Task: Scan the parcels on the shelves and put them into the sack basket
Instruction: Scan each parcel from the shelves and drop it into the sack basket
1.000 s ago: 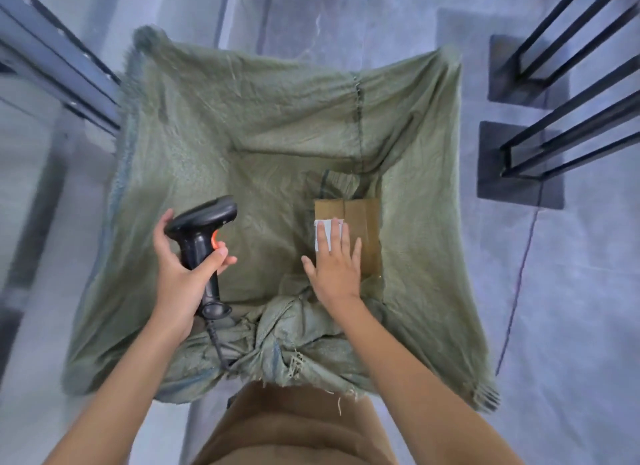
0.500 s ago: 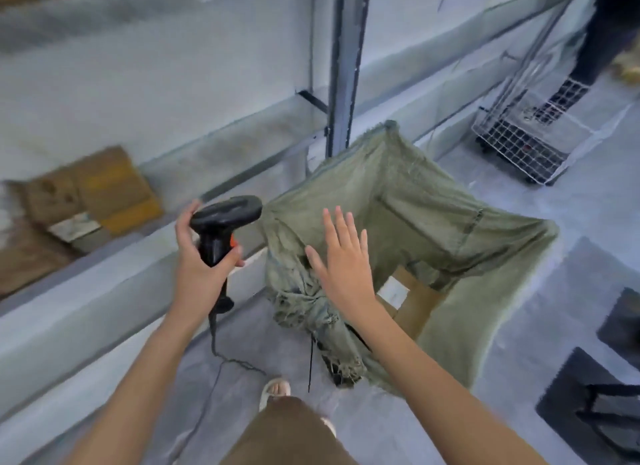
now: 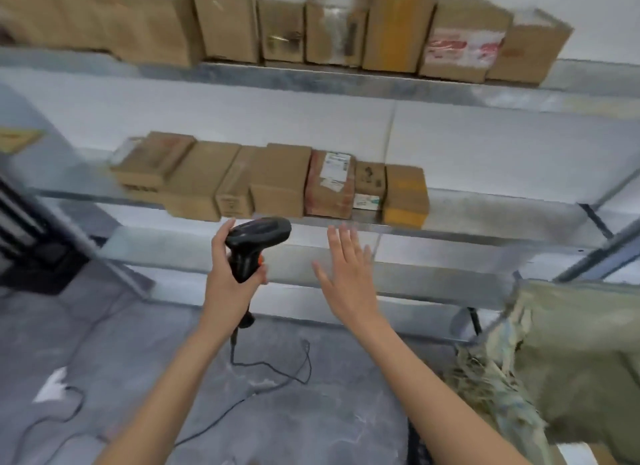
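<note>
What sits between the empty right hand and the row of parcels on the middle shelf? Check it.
Nothing visible. The right hand, fingers straight, is raised below the middle shelf edge, open air ahead of the parcels. The scanner in the left hand is off to the side.

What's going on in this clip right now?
A person faces metal shelves lined with cardboard parcels. The left hand grips a black barcode scanner by its handle, its cable trailing on the floor. The right hand is open and empty, raised toward the middle shelf's row. The green sack basket stands at the right. No parcel is in hand yet.
</note>
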